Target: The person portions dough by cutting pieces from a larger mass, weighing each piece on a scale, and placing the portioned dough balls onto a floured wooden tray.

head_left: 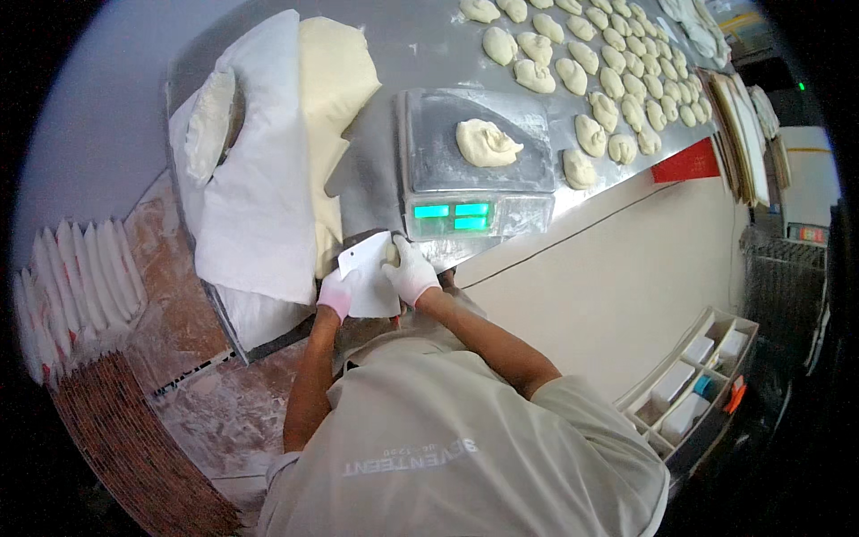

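Both gloved hands meet just in front of the silver digital scale. The left hand grips the lower edge of a flat white plastic dough scraper; the right hand closes on its other side, seemingly pinching a small bit of dough against the blade, though that is hard to make out. On the scale's pan lies a pale, folded lump of dough.

The scraper sits right at the near edge of the steel tabletop, so a dropped scrap would likely fall to the floured floor. Left of the scale, a large dough mass under white cloth crowds the hands. Behind and right of the scale, rows of portioned dough pieces leave little room.
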A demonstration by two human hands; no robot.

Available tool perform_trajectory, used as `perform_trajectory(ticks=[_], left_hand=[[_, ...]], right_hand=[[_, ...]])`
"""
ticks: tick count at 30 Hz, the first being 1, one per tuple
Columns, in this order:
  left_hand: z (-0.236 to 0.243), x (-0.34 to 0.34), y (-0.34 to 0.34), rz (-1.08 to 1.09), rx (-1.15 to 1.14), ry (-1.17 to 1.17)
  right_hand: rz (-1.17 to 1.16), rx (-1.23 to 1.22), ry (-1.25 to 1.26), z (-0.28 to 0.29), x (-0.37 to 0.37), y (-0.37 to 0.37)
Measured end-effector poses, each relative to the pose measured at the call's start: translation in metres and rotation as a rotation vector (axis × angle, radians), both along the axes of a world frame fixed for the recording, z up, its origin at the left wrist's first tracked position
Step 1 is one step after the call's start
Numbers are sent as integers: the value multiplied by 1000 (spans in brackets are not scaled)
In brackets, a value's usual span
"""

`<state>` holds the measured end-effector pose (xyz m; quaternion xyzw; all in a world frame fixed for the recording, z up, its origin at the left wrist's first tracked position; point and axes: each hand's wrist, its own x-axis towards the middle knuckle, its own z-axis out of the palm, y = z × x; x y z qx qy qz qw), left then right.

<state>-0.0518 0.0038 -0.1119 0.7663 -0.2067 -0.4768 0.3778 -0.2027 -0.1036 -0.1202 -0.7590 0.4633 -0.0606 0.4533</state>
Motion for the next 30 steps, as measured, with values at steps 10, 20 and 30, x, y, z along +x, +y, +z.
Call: perform_trajectory(ticks=[10, 20, 30], left_hand=[[3, 32, 40, 356, -284, -80], [43, -7, -6, 507, -250, 207], [42, -2, -8, 372, -123, -130]], right_hand=[[-328, 385, -664, 47, -16, -51], [-44, -748, -74, 108, -60, -184], [-235, -742, -229, 81, -119, -162]])
